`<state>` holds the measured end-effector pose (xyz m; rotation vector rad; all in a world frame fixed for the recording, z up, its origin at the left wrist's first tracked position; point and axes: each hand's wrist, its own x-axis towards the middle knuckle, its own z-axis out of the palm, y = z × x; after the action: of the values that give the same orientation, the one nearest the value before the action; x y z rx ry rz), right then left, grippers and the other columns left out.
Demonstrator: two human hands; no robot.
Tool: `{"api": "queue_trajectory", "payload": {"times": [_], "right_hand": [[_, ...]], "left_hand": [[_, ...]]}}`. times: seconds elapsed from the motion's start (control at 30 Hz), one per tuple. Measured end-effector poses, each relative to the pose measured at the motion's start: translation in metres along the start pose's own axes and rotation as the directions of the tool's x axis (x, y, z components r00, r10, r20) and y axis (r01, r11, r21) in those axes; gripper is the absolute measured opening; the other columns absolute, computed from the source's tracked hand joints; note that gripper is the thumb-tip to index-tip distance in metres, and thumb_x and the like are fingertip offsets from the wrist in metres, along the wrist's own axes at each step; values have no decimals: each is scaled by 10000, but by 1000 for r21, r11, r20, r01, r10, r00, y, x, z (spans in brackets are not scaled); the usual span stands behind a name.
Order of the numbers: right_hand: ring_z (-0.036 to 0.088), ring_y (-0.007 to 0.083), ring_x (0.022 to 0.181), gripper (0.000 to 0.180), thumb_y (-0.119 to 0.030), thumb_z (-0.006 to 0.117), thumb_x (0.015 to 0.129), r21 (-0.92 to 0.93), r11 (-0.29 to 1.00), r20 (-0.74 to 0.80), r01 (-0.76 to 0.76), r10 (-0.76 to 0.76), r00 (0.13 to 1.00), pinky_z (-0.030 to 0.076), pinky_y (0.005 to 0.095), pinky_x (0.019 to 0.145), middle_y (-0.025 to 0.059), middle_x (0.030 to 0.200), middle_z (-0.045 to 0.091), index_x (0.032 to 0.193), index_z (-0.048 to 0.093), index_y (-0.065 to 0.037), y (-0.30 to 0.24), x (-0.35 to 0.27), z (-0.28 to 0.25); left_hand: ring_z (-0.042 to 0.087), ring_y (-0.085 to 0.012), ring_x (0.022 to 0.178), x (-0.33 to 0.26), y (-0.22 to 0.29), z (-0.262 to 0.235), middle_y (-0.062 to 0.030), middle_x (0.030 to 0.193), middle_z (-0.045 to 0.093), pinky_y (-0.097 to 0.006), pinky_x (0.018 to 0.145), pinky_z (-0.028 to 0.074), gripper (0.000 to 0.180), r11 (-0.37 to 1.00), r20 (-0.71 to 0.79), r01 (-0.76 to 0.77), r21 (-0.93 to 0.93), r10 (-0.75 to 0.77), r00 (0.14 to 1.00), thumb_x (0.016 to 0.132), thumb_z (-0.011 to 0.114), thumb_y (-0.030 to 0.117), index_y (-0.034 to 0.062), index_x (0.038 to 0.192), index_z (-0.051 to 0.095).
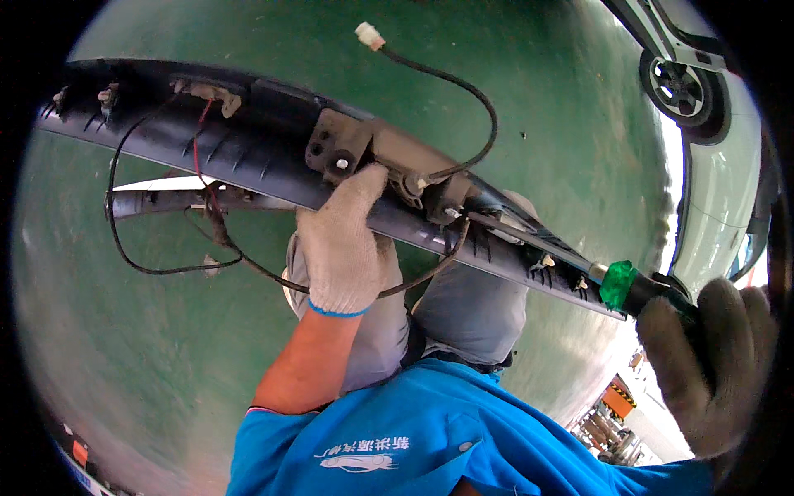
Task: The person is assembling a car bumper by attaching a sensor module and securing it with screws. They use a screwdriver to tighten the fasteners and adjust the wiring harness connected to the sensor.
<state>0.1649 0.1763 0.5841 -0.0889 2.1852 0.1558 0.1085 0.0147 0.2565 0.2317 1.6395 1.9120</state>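
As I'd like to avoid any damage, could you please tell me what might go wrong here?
The screwdriver in the right hand points toward the brownish housing; if it slips, it might scratch the black panel.
The left hand, gripping the panel near that housing, could get jabbed.
The dark cable passes behind the left hand and might snag.

Arched cable [495, 117] obstructing, open floor [583, 124] beyond
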Motion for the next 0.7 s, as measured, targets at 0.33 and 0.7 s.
{"api": "queue_trajectory", "payload": {"times": [0.33,0.7], "right_hand": [[668,114,597,480,-275,752,914,609,793,-275,-18,233,933,493,254,420,155,873,750,1265,647,36,28,-19,49],[677,122,607,457,-257,754,912,831,547,-121,-104,359,926,501,259,431,157,884,752,1251,659,34,47,-10,60]], "left_hand": [[669,-178,959,7,-3,7,-59,1024,667,-326,851,544,179,962,33,111,-251,-106,994,919,636,-2,2,1098,651],[713,-238,957,16,24,17,-143,992,714,-348,869,559,321,843,-29,290,-452,-339,940,740,726,-120,-31,1045,687]]}}
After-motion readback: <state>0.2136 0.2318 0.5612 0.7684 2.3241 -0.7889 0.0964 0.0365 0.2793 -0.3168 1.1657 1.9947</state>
